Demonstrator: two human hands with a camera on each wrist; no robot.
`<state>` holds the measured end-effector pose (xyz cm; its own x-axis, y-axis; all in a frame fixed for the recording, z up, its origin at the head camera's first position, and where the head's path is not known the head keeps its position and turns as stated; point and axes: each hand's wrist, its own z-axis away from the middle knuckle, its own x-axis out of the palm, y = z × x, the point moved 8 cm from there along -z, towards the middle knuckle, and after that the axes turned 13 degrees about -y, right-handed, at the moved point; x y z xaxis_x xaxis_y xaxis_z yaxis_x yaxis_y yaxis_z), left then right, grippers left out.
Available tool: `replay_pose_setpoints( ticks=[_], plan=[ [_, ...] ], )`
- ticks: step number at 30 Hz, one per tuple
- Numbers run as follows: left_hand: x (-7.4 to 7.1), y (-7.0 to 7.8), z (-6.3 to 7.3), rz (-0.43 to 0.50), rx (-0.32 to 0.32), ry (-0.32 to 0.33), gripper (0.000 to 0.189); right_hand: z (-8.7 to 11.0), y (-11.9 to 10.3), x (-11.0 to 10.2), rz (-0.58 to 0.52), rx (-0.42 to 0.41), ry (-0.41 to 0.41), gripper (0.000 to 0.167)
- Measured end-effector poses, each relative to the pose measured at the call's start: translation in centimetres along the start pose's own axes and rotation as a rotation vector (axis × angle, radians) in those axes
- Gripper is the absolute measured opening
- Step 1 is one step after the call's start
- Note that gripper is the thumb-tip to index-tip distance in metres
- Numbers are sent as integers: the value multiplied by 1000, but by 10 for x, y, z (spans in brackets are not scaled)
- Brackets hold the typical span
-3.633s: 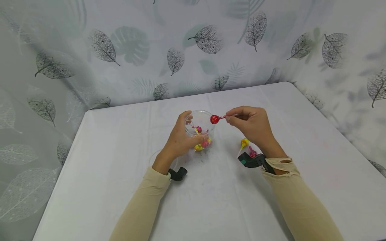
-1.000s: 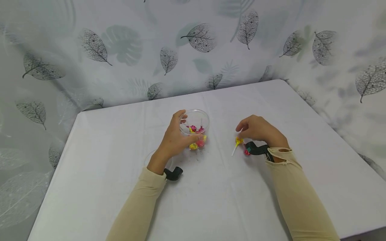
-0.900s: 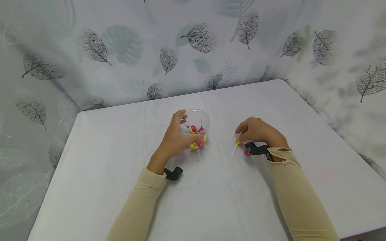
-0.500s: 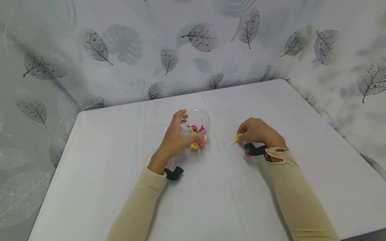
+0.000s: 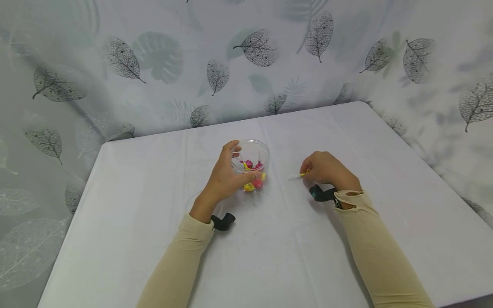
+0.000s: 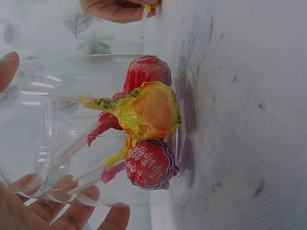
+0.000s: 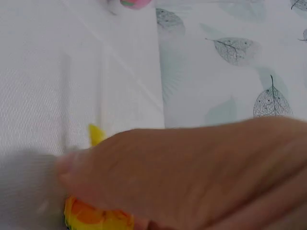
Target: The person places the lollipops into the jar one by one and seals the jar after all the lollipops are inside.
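Note:
My left hand grips a clear plastic jar that stands uncovered on the table. Several wrapped lollipops lie inside; the left wrist view shows a yellow lollipop with an orange slice printed on it, beside a red lollipop, sticks pointing up toward the mouth. To the right of the jar, my right hand pinches another yellow lollipop low over the cloth. Its white stick points left toward the jar. Fingers hide most of its head in the head view.
A round clear lid lies flat on the table, partly under my left wrist. White cloth covers the table. A leaf-patterned curtain hangs along the back and sides.
Earlier my right hand held a red lollipop at the jar's mouth. It then went to the yellow lollipop on the table, took hold of it and turned its stick leftward. My left hand kept its grip.

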<state>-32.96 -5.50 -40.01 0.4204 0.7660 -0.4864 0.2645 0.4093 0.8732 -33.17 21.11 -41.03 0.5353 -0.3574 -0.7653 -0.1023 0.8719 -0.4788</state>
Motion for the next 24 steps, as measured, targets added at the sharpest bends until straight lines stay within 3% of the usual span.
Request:
replay_pose_setpoints(
  ticks=[7,12,17,24],
  plan=[
    [0,0,1,9,4,-10,105,6,-2,-15,23,8,147,19],
    [-1,1,1,7,7,-5,106,10,-6,-22,15,-27,217,9],
    [-1,1,2,12,-4,-5,105,12,-10,-27,13,-48,270,12],
    [0,1,2,11,-10,-3,106,17,-8,-30,-101,-22,294,15]
  ],
)
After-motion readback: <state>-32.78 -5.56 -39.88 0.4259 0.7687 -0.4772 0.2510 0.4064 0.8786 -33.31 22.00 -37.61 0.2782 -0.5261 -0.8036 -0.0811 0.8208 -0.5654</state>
